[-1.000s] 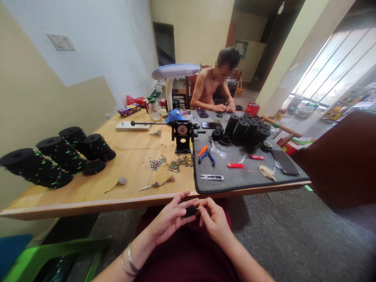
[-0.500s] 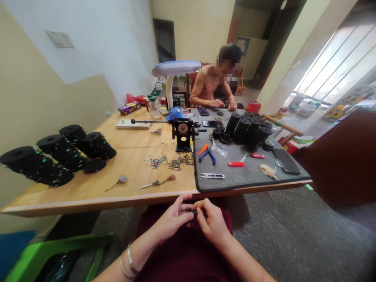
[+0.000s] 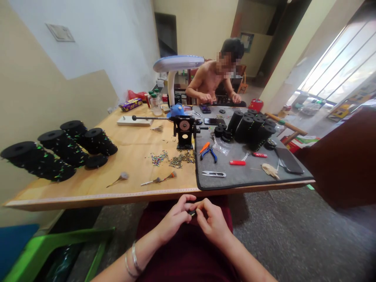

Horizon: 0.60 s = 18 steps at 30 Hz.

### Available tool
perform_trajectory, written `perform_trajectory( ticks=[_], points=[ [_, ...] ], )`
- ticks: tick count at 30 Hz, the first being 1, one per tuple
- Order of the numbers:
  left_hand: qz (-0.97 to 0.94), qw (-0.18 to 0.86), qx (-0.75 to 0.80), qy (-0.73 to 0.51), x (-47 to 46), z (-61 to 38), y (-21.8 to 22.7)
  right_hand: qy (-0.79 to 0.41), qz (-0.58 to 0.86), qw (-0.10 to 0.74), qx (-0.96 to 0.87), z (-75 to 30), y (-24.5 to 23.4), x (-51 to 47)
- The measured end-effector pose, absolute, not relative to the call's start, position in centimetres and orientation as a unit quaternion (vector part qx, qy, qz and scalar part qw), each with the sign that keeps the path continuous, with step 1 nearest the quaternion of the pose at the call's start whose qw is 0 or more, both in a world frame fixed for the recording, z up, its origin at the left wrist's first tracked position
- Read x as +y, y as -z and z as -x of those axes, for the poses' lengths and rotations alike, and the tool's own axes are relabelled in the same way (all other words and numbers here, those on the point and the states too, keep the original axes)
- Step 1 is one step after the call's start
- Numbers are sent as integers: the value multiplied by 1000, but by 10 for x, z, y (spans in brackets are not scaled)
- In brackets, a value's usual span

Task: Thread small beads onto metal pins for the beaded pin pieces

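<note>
Table (image 3: 138, 145), one: wooden, carrying a grey mat (image 3: 241, 176), the reference for all places below.
Co-worker (image 3: 207, 82), one: seated beyond the mat's far edge, arms bent.
Black cylinders (image 3: 63, 147), a group: standing well left of the mat, small bright pieces stuck round their sides. Further black rolls (image 3: 249, 125): upright on the mat's far right part.
Device (image 3: 184, 131), one: black, dial-fronted, at the mat's left edge.
Left hand (image 3: 174, 215) and right hand (image 3: 213, 219): together, off the mat's near left corner, just short of the table.
Blue pliers (image 3: 210, 152) and snips (image 3: 214, 174): on the mat's left part.
Metal bits (image 3: 179, 159): loose, beside the mat's left edge.
Dark piece (image 3: 192, 213), one: between the hands, off the mat's near edge, mostly hidden.
Risk, as I judge it: a slackened pinch could drop the piece into the lap or onto the floor; fingers crowding it could bend any fine part.
Grip: left thumb and fingers closed around the piece, barely parted; right thumb and forefinger pinched on its right end. Anything finer there is too small to tell.
</note>
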<state>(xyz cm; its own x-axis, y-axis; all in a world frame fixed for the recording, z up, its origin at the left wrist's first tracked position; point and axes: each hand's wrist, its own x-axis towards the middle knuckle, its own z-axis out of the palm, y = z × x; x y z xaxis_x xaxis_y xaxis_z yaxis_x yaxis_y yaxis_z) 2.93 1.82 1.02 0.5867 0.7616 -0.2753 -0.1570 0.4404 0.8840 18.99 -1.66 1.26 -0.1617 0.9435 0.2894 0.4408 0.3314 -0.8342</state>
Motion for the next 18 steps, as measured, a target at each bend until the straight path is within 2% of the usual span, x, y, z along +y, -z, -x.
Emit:
perform_trajectory(
  ticks=[6,12,18],
  points=[
    [-394,814,290,-314,16,-31,-9,-235,498,416,-724,-185,-8,-21],
    [-480,749,341,-304,16,-32,-15,-163,471,420,-758,-184,-1,-20],
    [-452,767,339,-304,16,-35,-11,-230,476,422,-736,-188,-10,-17]
  ],
)
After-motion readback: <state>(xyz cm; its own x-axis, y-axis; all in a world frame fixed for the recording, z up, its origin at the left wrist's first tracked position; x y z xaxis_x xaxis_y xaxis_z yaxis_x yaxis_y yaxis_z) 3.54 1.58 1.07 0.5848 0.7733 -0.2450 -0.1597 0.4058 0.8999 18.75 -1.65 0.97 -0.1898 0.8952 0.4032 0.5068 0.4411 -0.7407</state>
